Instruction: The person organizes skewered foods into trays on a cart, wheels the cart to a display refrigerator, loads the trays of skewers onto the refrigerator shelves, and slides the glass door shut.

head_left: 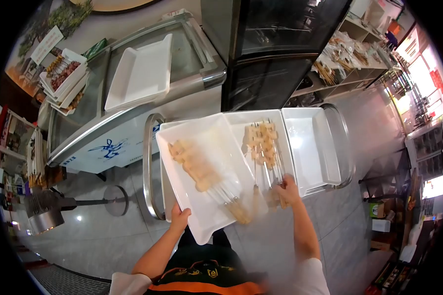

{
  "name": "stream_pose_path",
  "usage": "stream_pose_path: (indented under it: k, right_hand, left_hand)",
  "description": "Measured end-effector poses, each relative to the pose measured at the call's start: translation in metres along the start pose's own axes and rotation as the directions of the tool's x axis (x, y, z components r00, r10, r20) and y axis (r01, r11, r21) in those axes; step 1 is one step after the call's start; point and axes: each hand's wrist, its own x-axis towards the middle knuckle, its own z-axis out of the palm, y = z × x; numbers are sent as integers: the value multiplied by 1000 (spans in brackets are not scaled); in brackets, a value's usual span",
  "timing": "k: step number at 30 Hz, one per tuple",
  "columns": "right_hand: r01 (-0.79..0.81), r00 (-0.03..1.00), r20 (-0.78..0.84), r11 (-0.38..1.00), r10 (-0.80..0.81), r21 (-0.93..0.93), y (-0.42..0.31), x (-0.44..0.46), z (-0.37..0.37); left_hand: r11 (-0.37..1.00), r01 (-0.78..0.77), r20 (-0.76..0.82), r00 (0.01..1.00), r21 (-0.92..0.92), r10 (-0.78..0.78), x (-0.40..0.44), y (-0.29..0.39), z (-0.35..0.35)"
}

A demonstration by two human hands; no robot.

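Note:
A white tray (206, 132) is tilted in front of me, and my left hand (179, 216) grips its near left edge with the thumb over the rim. Skewers of pale food (194, 164) lie in it, their handles toward me. To its right, a second white tray (238, 118) holds more skewers (263, 140). My right hand (287, 190) is closed around the handle ends of skewers at the near side of that tray. A third white tray (312, 147), with nothing in it, stands farther right on the metal-railed cart.
Beyond the cart is a glass-topped freezer (187, 49) bearing a white tray (142, 73). Stacked trays of skewers (64, 81) are at the far left. The cart's curved metal handles (146, 172) rise at both ends. A round-based stand (116, 200) is on the floor at left.

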Motion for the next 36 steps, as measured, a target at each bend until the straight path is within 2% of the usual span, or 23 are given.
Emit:
stream_pose_path:
  k: [1,2,3,4,6,7,8,10,11,13,17,19,21,23,25,26,28,29,32,34,36]
  right_hand:
    - [-1,1000,4,1000,1,1,-2,-4,4]
    - [146,958,-227,980,-175,-138,-38,-15,5]
    - [250,834,-414,919,-364,-303,-65,-22,13]
    - [365,872,-236,890,-429,-272,-71,-36,29]
    - [543,830,61,778,-554,-318,-113,-69,54]
    - [578,807,121,731,-578,-363,-128,-80,59]
    - [615,780,180,679,-600,-401,-142,-90,65]
    - [361,908,65,694,-414,-623,-132,-94,83]
    - [363,906,63,691,-420,-625,-125,-88,86]
    - [319,937,63,767,-344,-556,-111,-82,85]
    - [270,956,31,832,-292,-484,-117,-79,71]
    - [241,957,-66,901,-283,-361,-114,-81,66]
    - [230,957,-88,906,-278,-355,-120,-84,47]
    - [224,956,-105,912,-274,-345,-116,-84,33]
    - [16,986,-165,995,-32,-98,-102,-83,24]
    - [21,986,-162,995,-37,-98,-96,-82,21]
    - [-32,965,-262,997,13,-69,-83,-78,19]
    - [-25,966,-257,997,7,-68,-71,-75,23]
    - [-186,963,-219,975,157,-119,-60,-68,38]
    - [-156,976,-177,978,131,-136,-20,-61,64]
    - [-155,980,-158,962,121,-226,-15,-61,76]
  left_hand:
    - [1000,8,-7,1000,-14,-8,1,-1,1]
    - [1000,9,-9,1000,-14,-9,2,-4,0]
    - [1000,27,-5,1000,-3,-27,2,-10,0]
    - [999,46,-2,999,8,-46,2,-12,-1]
    - [999,39,-11,999,-15,-39,0,-9,5]
    - [999,27,-13,1000,-38,-27,-1,-8,7]
    - [999,42,-24,999,25,-42,-1,-12,6]
    - [1000,16,-28,999,13,-16,-4,0,13]
    - [1000,-12,-32,999,-3,12,-4,5,16]
    - [1000,-11,-29,1000,-25,10,-3,7,16]
    - [998,17,-10,1000,-52,-17,1,0,9]
    - [997,23,-31,999,-78,-25,3,-2,7]
    - [994,31,-62,997,-104,-37,3,-4,2]
    - [995,69,-21,997,-75,-71,4,-8,-6]
    - [992,89,-21,996,-86,-91,2,-2,-8]
    - [989,114,-14,993,-98,-116,0,2,-8]
    - [989,122,6,992,-83,-122,-6,15,-11]
    - [989,135,31,991,-67,-133,-8,19,-13]
    - [981,194,80,978,-31,-191,-18,18,-27]
    - [977,204,88,976,-62,-199,-25,33,-29]
    - [965,217,121,972,-147,-200,-34,54,-29]
